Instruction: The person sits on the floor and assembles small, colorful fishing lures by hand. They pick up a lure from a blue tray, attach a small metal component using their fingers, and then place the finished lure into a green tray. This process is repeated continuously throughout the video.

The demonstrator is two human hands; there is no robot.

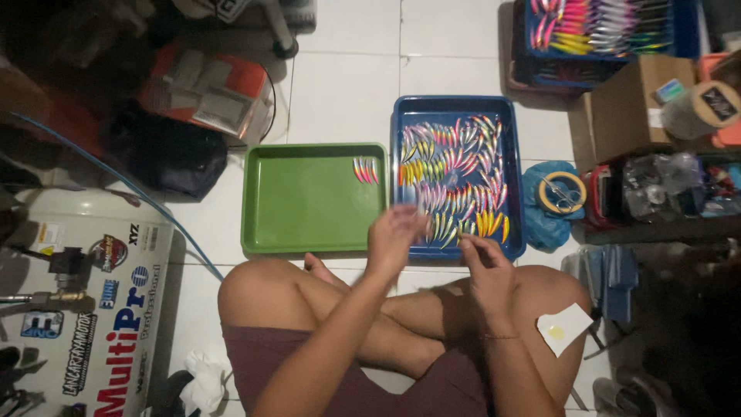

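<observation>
I sit cross-legged on the tiled floor. In front of me lies a blue tray (401,116) packed with several small colourful fish-shaped lures (451,166). Left of it sits a green tray (309,201) with a few lures (366,170) at its top right corner. My left hand (395,235) hovers, blurred, over the gap between the two trays at their near edges; whether it holds a lure I cannot tell. My right hand (485,259) rests at the blue tray's near edge, fingers curled, perhaps pinching something small.
A white compressor tank (93,309) stands at left. A second blue tray of lures (602,31) sits at the back right beside a cardboard box (625,108). A blue bag with a tape roll (559,193) lies right of the tray. A white paper (565,328) rests on my knee.
</observation>
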